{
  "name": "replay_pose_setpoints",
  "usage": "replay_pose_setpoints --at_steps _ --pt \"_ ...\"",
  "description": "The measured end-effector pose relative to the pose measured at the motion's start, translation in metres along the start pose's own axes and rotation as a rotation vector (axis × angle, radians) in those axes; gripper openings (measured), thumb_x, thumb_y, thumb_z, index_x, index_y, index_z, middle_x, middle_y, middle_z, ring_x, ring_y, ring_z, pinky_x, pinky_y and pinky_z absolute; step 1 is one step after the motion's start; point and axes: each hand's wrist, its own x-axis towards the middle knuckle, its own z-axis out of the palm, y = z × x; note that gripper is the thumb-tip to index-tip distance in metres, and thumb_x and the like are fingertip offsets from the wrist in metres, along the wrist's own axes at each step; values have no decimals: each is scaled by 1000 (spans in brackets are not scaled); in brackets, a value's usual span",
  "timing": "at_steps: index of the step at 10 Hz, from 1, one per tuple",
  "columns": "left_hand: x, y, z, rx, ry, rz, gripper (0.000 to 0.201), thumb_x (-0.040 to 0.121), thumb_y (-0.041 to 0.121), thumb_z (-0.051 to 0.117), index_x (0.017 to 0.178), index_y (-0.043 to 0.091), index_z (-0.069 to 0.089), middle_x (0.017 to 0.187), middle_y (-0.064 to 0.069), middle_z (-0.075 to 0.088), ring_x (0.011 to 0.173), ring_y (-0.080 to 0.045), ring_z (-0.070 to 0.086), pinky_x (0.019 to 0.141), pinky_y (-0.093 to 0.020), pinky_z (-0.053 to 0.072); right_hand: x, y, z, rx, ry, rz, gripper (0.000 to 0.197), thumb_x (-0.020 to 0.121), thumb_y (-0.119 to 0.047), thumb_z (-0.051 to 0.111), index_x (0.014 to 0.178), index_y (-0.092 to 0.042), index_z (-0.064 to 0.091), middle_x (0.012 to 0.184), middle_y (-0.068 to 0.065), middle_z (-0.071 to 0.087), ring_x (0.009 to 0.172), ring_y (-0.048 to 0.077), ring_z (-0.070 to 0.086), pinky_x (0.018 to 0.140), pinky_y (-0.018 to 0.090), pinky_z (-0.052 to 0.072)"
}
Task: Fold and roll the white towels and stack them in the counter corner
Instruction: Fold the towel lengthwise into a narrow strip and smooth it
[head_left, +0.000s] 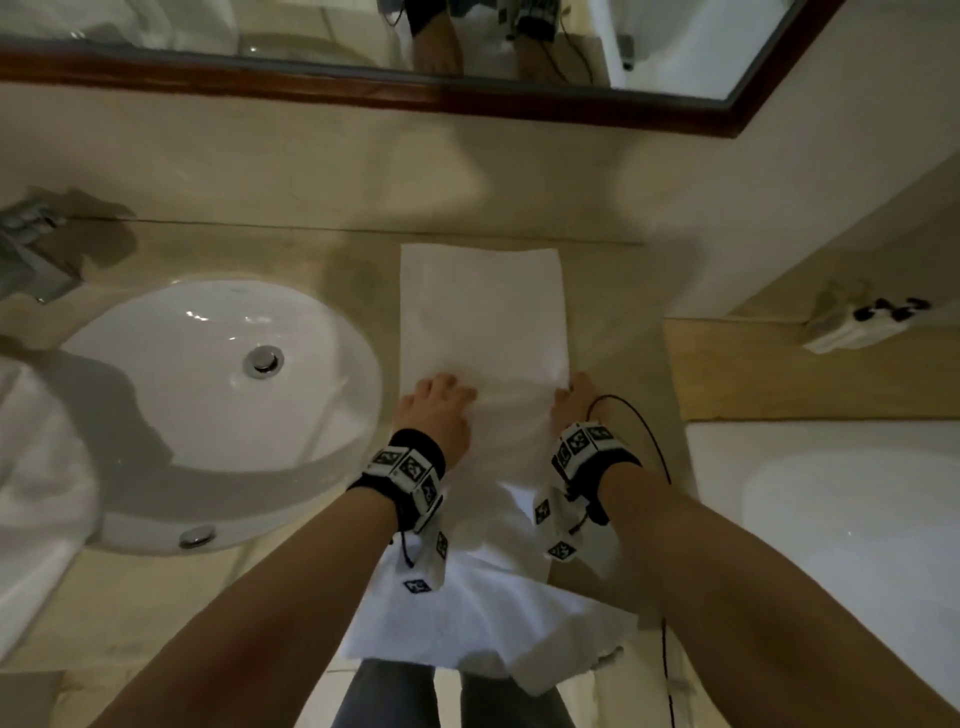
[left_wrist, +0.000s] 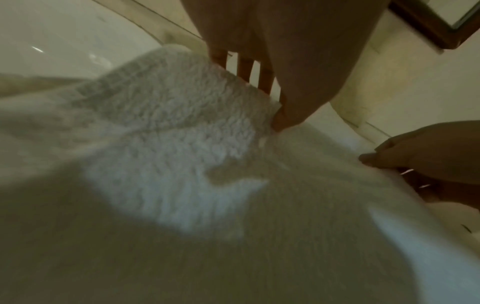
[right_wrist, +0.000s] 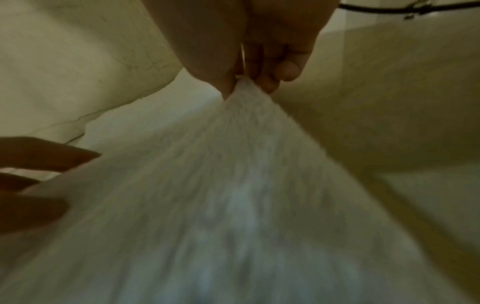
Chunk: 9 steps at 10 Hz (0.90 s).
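Observation:
A long white towel (head_left: 480, 312) lies on the beige counter, running from the back wall toward me, its near end hanging over the front edge. My left hand (head_left: 441, 400) holds a raised fold of the towel (left_wrist: 182, 115) at its left side, thumb and fingers closed on the cloth. My right hand (head_left: 574, 400) pinches the towel's right edge (right_wrist: 249, 115) between thumb and fingers, lifting it into a peak. Both hands sit level with each other, across the towel's middle.
A white oval sink (head_left: 218, 374) lies left of the towel, with a chrome tap (head_left: 31, 260) at the far left. A wood-framed mirror (head_left: 467, 98) hangs above. The side wall (head_left: 805, 208) closes the counter corner on the right. Another white cloth (head_left: 36, 493) lies at the left edge.

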Motion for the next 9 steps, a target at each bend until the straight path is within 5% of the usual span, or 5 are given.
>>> replay_pose_setpoints --at_steps 2,4,6,7,9 --pt "78 5 -28 -147 99 -130 29 95 20 41 113 4 57 120 -17 49 107 -36 52 94 -43 45 64 -33 -32 -14 116 -58 37 94 -16 44 126 1 48 132 20 48 121 34 46 99 39 39" --pt "144 -20 -59 -318 148 -255 30 95 15 44 122 3 49 133 -16 39 113 -35 49 98 -38 39 124 -92 -43 123 48 -89 43 92 -16 49 133 -3 45 136 16 48 124 30 47 100 35 41" --pt "183 -39 -77 -435 247 -301 52 91 14 55 136 -2 35 143 -21 25 124 -37 42 106 -36 36 156 -101 -49 165 -2 -30 42 90 -15 55 131 -7 49 133 13 52 120 27 52 88 29 44" --pt "196 -39 -83 -444 237 -306 57 88 10 57 139 0 32 140 -22 35 126 -37 42 105 -37 37 160 -105 -51 77 -19 -112 30 93 -17 52 122 -9 57 122 12 61 103 28 59 75 25 44" --pt "199 -40 -84 -316 263 -191 37 88 2 46 124 7 53 128 -19 48 110 -37 53 91 -37 44 155 -97 -48 131 34 -123 13 84 -7 59 93 -18 58 94 9 64 85 26 60 76 38 55"
